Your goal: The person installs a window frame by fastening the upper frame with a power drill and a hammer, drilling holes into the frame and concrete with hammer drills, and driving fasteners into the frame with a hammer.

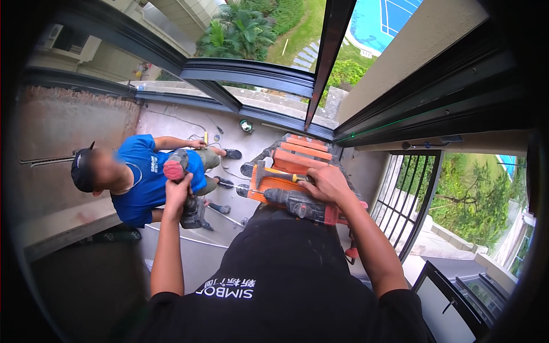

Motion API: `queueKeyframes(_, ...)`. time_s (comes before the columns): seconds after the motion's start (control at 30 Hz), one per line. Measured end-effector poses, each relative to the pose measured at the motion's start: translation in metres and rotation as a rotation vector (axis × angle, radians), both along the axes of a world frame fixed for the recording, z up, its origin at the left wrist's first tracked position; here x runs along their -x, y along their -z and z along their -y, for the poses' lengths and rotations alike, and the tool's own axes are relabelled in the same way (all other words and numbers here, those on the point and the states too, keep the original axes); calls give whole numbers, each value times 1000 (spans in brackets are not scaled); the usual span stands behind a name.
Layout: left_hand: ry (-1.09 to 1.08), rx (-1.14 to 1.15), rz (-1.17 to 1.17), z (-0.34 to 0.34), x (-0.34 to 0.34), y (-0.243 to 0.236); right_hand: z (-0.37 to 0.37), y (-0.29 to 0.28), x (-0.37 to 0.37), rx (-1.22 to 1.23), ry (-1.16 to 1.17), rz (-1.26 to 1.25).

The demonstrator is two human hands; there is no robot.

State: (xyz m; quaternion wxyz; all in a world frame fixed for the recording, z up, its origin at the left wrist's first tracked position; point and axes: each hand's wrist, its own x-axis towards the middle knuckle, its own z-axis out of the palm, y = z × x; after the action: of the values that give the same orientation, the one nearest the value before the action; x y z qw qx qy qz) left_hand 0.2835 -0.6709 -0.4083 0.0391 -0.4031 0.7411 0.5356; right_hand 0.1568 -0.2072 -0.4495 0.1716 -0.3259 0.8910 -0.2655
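Note:
My left hand (pixel 176 193) is closed on a grey power tool (pixel 192 212) with a pink-red end at its top, held beside my body. My right hand (pixel 325 184) grips the yellow-and-black handle of a hammer (pixel 261 175), whose metal head is over the upper step of an orange stepladder (pixel 303 154). Just below the hammer, a large dark-and-red rotary drill (pixel 297 204) with a long bit lies on the ladder top, in front of my body.
A co-worker (pixel 134 177) in blue shirt and cap is close at my left. Cables, small tools and a green tool (pixel 246 126) lie on the floor (pixel 171 120). Dark window frames (pixel 246 70) surround the space; a barred opening (pixel 400 200) is at right.

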Motion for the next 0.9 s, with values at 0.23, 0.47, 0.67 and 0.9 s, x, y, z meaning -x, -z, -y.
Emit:
queueKeyframes(0.23, -164, -183, 16, 58, -20, 58, 1, 23, -9, 63, -41, 62)
queueKeyframes(0.47, -230, -428, -8, 71, -20, 96, 12, 24, -18, -126, 22, 33)
queueKeyframes(0.67, -326, -468, 15, 97, -32, 131, 20, 6, -16, -135, 66, 118)
queueKeyframes(0.9, -250, -236, -8, 119, -8, 160, 20, 12, -16, -175, 116, 161)
